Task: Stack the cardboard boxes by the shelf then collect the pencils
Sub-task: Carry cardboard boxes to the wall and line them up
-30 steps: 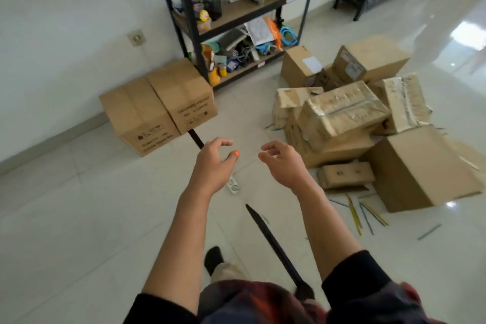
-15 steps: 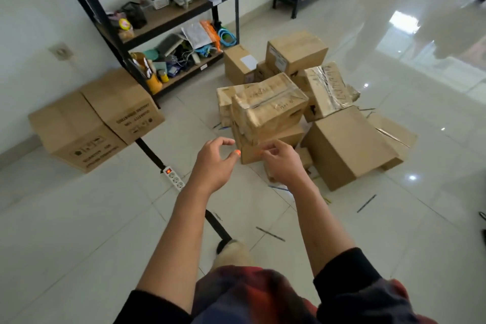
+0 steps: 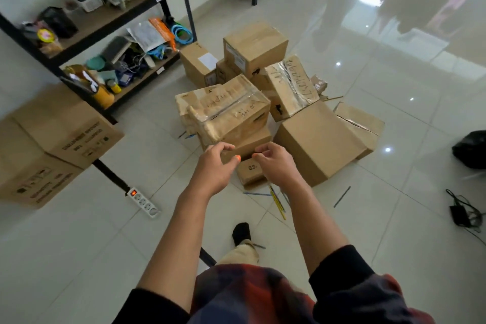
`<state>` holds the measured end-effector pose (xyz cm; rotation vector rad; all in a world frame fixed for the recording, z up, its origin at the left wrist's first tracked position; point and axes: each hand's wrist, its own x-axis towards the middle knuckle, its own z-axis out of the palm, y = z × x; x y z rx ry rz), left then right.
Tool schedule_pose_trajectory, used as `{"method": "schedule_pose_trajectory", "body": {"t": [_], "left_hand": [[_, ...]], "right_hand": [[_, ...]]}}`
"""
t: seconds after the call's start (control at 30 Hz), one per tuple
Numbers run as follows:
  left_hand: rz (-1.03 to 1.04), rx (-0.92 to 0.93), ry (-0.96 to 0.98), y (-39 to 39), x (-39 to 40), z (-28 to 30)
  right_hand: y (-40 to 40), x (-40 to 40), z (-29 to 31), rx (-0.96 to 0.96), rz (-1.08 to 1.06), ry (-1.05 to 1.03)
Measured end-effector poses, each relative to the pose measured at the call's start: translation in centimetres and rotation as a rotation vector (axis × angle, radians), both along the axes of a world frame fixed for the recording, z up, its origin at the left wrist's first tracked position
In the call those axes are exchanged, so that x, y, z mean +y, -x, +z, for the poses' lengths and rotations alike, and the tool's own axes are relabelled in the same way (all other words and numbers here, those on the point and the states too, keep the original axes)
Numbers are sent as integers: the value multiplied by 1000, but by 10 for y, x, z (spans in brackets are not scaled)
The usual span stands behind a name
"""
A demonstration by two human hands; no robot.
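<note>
Cardboard boxes (image 3: 265, 102) now close ahead, heaped on the tiled floor (image 3: 79, 244) just right of the metal shelf (image 3: 110, 42); a second ago well off. Left hand (image 3: 214, 166) and right hand (image 3: 274, 163) raised over the taped box (image 3: 226, 110), fingers curled, holding nothing. Pencils (image 3: 276, 200) scattered below the pile, untouched. Approach done; first lift looks next.
</note>
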<state>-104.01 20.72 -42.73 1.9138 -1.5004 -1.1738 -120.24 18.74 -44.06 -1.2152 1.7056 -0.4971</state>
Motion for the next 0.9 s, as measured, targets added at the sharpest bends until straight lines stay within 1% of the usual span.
{"method": "schedule_pose_trajectory", "body": {"t": [0.27, 0.33, 0.53, 0.73, 0.83, 0.9], "left_hand": [[-112, -46, -8, 55, -78, -7], [-115, -59, -31, 65, -88, -9], [-126, -38, -52, 130, -135, -25], [-53, -20, -133, 206, -179, -53], [-6, -30, -168, 239, -200, -71], [-9, -36, -201, 261, -214, -84]], "right_hand": [[56, -48, -8, -21, -63, -16], [68, -56, -13, -16, -85, -38], [125, -100, -27, -26, -101, -81], [214, -155, -44, -22, -60, -147], [257, -183, -64, 25, -19, -179], [280, -197, -80, 55, 20, -198]]}}
